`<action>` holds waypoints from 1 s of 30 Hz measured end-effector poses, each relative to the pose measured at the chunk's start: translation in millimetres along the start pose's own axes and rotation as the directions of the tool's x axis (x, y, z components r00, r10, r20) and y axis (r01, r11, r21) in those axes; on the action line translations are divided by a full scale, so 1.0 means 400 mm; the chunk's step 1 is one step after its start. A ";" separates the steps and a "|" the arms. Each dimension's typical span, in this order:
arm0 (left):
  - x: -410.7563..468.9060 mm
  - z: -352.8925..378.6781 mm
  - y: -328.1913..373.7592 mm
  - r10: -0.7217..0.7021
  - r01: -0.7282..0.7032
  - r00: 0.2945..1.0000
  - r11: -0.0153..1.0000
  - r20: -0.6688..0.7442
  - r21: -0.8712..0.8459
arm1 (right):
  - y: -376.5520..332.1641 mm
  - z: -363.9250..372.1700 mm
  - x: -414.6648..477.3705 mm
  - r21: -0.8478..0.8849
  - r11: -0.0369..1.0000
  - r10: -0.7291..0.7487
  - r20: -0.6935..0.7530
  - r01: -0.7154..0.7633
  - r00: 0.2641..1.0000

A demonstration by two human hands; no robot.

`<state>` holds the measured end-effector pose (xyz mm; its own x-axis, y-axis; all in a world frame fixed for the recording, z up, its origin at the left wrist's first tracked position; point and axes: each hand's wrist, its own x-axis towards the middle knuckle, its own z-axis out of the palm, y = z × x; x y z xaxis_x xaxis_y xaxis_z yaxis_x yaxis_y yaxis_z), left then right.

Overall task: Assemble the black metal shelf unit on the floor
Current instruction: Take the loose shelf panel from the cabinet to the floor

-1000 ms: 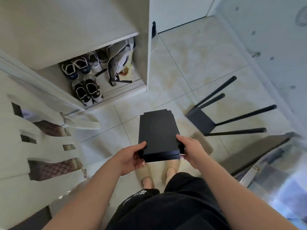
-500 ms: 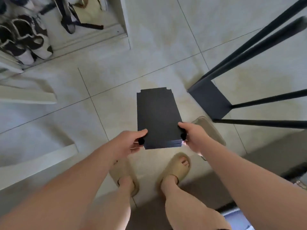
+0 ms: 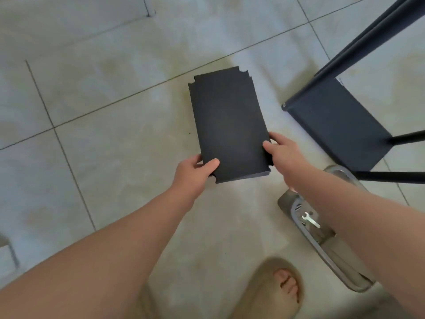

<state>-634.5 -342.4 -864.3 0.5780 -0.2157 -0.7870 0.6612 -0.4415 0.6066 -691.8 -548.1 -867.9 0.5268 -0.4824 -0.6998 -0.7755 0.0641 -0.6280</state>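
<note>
Count: 2 hands, 1 loose shelf panel [image 3: 230, 127], 1 partly built shelf unit [image 3: 338, 125] w/ 4 poles [image 3: 368, 35], 1 tray [image 3: 305, 236], 1 wrench [image 3: 311, 221], 1 sandal [image 3: 271, 293].

The loose shelf panel is a flat black rectangle, matte, w/ a small notch cut in each corner and a thin folded lip along the near edge. It is at the centre of the view, low over the tiled floor [image 3: 92, 111], long side pointing away from the person. I cannot tell if it touches the floor.

The left hand [image 3: 190, 173] grips the near-left corner: thumb on top, other fingers under the edge. The right hand [image 3: 282, 155] grips the right edge near the corner: thumb on top, fingers curled round the side.

The shelf unit lies on its side just right of the panel, not touching it. It has 1 black panel fixed at the end; 2 poles run up to the top-right corner, close together, and 2 run out to the right edge.

The tray is grey, on the floor near the bottom pole; the small silver wrench lies inside it. The right forearm [image 3: 358, 226] crosses above the tray and hides part of it. The sandal, w/ a foot in it, is at the bottom, btw. the two arms.
</note>
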 end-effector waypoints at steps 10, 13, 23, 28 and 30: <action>0.114 0.057 -0.031 0.069 -0.051 0.992 0.986 -0.110 0.159 | 0.027 0.019 0.065 -0.226 0.969 -0.103 0.016 0.104 0.995; 0.070 0.055 0.001 0.041 -0.028 0.997 0.978 -0.060 0.206 | 0.018 0.001 0.017 -0.269 0.957 -0.088 0.072 0.104 0.993; -0.357 0.054 0.151 0.320 -0.254 0.947 0.778 -0.016 0.575 | -0.141 -0.181 -0.389 -0.588 0.738 -0.359 0.074 0.332 0.930; -0.530 0.105 0.292 0.552 -0.450 0.826 0.528 0.112 0.720 | -0.196 -0.327 -0.597 -0.554 0.688 -0.546 0.031 0.469 0.837; -0.589 0.141 0.343 0.609 -0.507 0.778 0.465 0.153 0.726 | -0.181 -0.391 -0.671 -0.503 0.709 -0.591 -0.043 0.494 0.805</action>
<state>-707.1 -401.3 -602.1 0.7792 -0.5703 -0.2601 -0.3330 -0.7282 0.5990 -831.3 -560.0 -581.4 0.8678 -0.4641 -0.1775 -0.4648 -0.6323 -0.6198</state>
